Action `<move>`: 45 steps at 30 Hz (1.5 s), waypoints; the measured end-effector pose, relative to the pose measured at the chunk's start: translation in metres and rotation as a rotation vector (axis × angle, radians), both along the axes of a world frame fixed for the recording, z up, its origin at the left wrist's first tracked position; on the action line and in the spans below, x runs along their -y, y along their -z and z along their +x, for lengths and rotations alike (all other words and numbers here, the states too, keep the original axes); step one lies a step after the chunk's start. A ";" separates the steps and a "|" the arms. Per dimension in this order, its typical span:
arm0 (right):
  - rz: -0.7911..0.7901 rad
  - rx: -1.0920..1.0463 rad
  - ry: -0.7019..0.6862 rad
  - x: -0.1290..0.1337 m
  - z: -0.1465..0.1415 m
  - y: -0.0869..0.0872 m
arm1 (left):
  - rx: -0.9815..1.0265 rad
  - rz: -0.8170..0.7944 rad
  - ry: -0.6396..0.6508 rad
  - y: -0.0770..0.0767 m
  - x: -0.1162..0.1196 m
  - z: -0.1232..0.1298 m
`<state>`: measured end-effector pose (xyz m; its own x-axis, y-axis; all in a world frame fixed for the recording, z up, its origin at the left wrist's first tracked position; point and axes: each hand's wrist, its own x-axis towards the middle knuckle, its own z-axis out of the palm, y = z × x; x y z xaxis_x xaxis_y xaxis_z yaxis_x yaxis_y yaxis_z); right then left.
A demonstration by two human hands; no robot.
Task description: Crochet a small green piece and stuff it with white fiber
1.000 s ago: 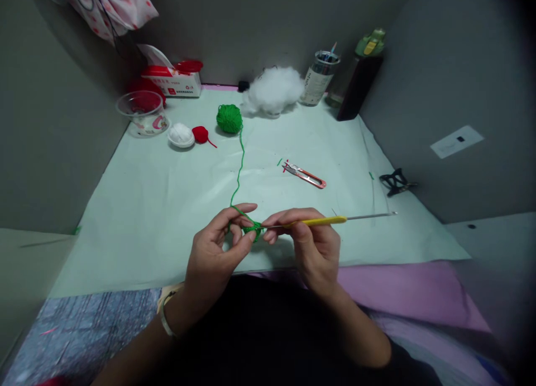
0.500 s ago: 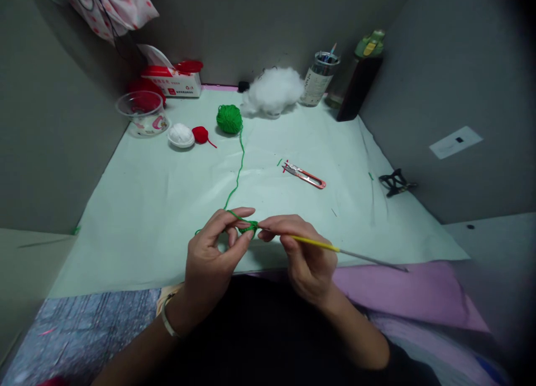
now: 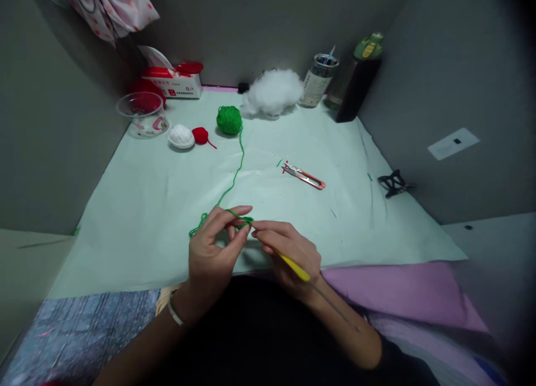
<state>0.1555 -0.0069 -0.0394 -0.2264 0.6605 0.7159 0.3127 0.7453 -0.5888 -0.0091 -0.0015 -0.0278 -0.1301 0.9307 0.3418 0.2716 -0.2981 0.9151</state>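
Between the thumb and fingers of my left hand (image 3: 215, 243) is a small green crochet piece (image 3: 244, 223), with yarn running over the index finger. My right hand (image 3: 293, 252) is closed around a crochet hook (image 3: 295, 267) with a yellow grip and a grey metal shaft that slants down over my right forearm. The hook's tip meets the piece at my left fingertips; the exact stitch is too small to make out. A green yarn strand (image 3: 237, 176) leads from my left hand back to a green yarn ball (image 3: 229, 120).
Orange-handled thread snips (image 3: 307, 177) lie mid-table. Behind are white stuffing (image 3: 276, 90), a pen can (image 3: 318, 80) and a dark bottle (image 3: 360, 81). Left stand a clear tub (image 3: 144, 118), white yarn (image 3: 181, 136) and red yarn (image 3: 200, 135). A black clip (image 3: 393, 184) lies right.
My right hand has shifted left and turned, so the hook's rear end now points down toward my forearm. Loose green yarn has gathered beside my left hand.
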 end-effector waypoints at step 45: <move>-0.555 -0.331 -0.144 -0.014 -0.003 0.010 | 0.132 -0.399 0.100 0.018 -0.003 -0.012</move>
<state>0.1524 0.0069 -0.0492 -0.1662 0.9310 0.3251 -0.0304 0.3247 -0.9453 -0.0210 0.0018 -0.0456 -0.0514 0.9968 -0.0613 0.1324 0.0676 0.9889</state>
